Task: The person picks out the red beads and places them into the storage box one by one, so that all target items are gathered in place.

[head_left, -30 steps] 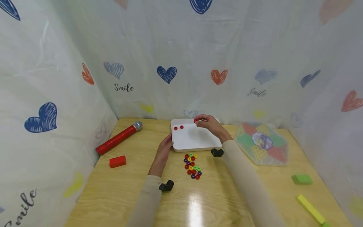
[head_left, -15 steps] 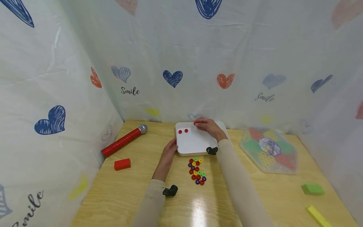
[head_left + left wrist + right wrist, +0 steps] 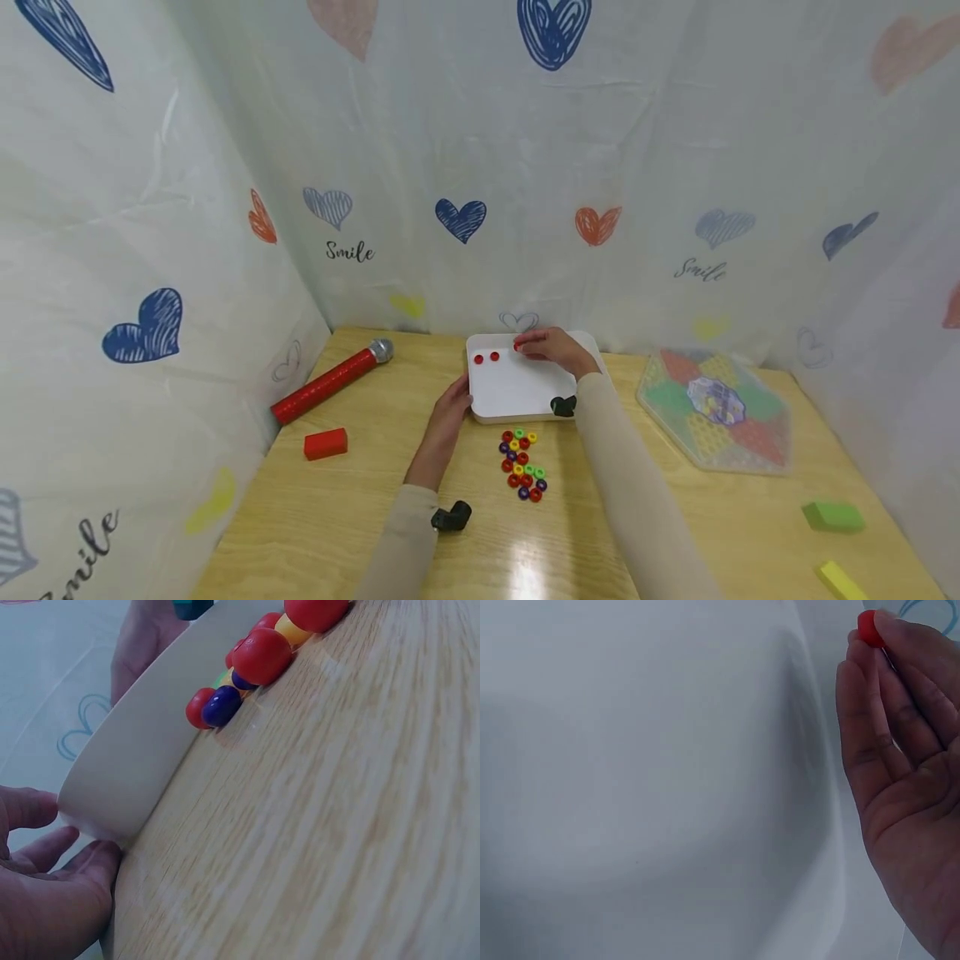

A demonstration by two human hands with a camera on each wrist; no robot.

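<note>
A: R hand (image 3: 553, 346) — state?
B: Over far rim of tray (image 3: 517, 392), pinching red bead (image 3: 517, 345) at fingertips (image 3: 864, 652). Rest of fingers nearly straight, close together.
A: L hand (image 3: 452, 410)?
B: At tray's near-left corner, fingers (image 3: 45, 847) relaxed against the wall, steadying. Nothing gripped, as far as wrist view shows.
A: Other beads?
B: Two red ones (image 3: 486, 358) already in tray, far-left, side by side. Mixed pile (image 3: 522, 465) on table (image 3: 300, 517) just in front of tray – red, yellow, green, purple.
A: Tips for setting this one down?
B: Prob. best: lower till bead nearly touches tray floor, then part fingertips slowly. Round, so likely to roll if dropped from height. Keep L hand firm on corner so tray doesn't slide. Aim near the two reds w/o knocking them.
A: Anything in the way?
B: No. Red mic (image 3: 330, 383), red block (image 3: 326, 443), green block (image 3: 832, 517), hex board (image 3: 712, 408) all well apart.
</note>
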